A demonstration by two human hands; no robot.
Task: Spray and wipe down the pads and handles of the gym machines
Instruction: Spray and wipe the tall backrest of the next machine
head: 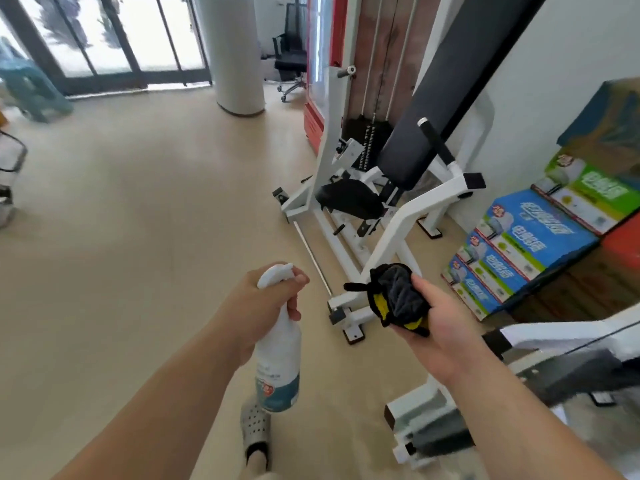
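Gripping bottle (pixel 277 351), left hand (pixel 266 306); cloth (pixel 398 299), right hand (pixel 436 327)

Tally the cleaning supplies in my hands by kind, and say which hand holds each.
Spray bottle: 1, gripped by the left hand
Cloth: 1, held in the right hand
Total: 2
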